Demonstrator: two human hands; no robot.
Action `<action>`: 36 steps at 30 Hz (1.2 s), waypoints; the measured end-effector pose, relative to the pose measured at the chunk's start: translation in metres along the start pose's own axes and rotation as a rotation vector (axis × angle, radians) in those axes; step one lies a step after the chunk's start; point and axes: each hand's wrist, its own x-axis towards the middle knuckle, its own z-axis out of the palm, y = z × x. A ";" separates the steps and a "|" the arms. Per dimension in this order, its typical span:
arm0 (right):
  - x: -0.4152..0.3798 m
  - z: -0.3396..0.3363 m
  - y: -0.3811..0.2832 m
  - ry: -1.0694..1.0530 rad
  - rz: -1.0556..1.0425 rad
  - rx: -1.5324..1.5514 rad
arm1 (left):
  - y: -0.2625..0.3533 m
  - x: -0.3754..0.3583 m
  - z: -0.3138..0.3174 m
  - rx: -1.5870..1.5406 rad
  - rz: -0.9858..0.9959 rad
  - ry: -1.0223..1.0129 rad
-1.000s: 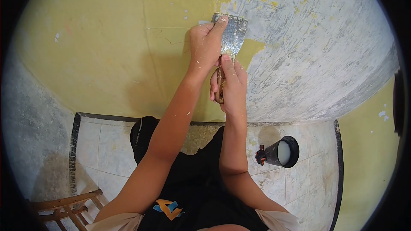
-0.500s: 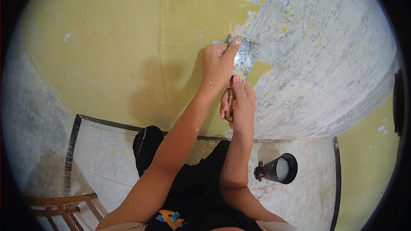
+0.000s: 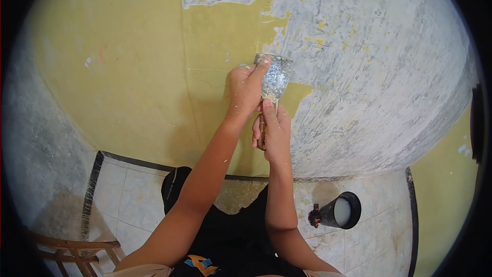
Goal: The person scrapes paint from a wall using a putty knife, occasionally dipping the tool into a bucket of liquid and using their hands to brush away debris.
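Note:
A putty knife (image 3: pixel 277 77) with a wide, paint-speckled metal blade lies against the wall, its blade edge up. My right hand (image 3: pixel 277 136) is wrapped round its brown handle (image 3: pixel 263 132), thumb on the neck of the blade. My left hand (image 3: pixel 247 88) grips the left side of the blade, thumb pressed on its face; its other fingers are hidden behind. Yellow paint (image 3: pixel 220 33) covers the wall left of the blade. To the right is a bare, scratched grey-white surface (image 3: pixel 359 82). Flecks of paint stick to my hands and left forearm.
On the tiled floor (image 3: pixel 320 249) at the lower right stands a black container (image 3: pixel 350 210) of whitish liquid, a red-and-black piece at its side. Part of a wooden chair (image 3: pixel 77 249) shows at the lower left. A dark skirting strip (image 3: pixel 92 195) edges the floor.
The view has shifted, so the wall and floor sit lower in the picture. Both hands and the putty knife appear slightly further left, with the grip unchanged.

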 end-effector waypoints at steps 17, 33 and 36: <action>-0.006 -0.017 -0.003 -0.189 0.085 0.168 | 0.006 -0.003 0.000 -0.126 -0.084 -0.026; -0.007 -0.021 0.005 -0.147 0.060 0.005 | 0.016 -0.008 0.001 -0.050 -0.101 -0.009; -0.007 -0.023 0.005 -0.117 0.033 -0.034 | 0.009 -0.006 0.000 0.048 -0.040 -0.004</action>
